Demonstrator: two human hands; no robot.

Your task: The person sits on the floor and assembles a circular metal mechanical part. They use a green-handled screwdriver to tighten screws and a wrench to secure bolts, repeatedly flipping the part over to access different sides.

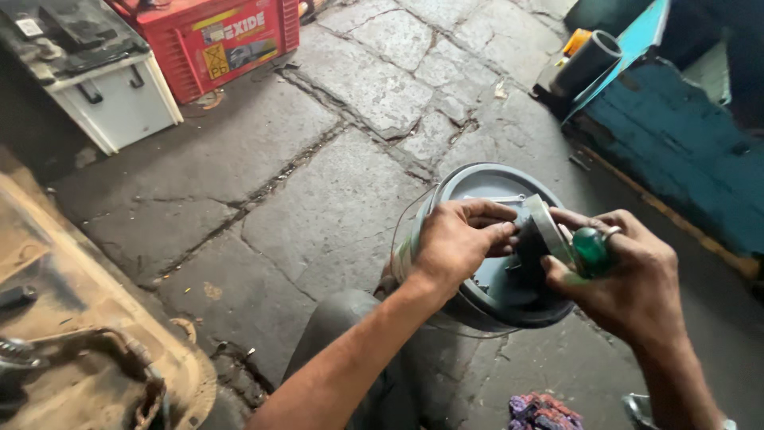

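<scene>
A grey metal bucket (477, 179) with a wire handle stands on the stone floor in front of me. Over its lid my left hand (455, 239) grips a dark round part (532, 239) with a pale metal rim, fingers curled on its left side. My right hand (625, 275) supports the same part from the right. This hand also holds a screwdriver with a green handle (590, 248). The screwdriver's shaft is hidden behind the part. A ring shows on one right finger.
A red battery (215, 40) and a white battery (103, 80) sit at the far left. A teal painted bench (676, 135) with a black tube (585, 62) runs along the right. Rusty machinery (72, 334) is at left, a coloured rag (541, 412) at the bottom.
</scene>
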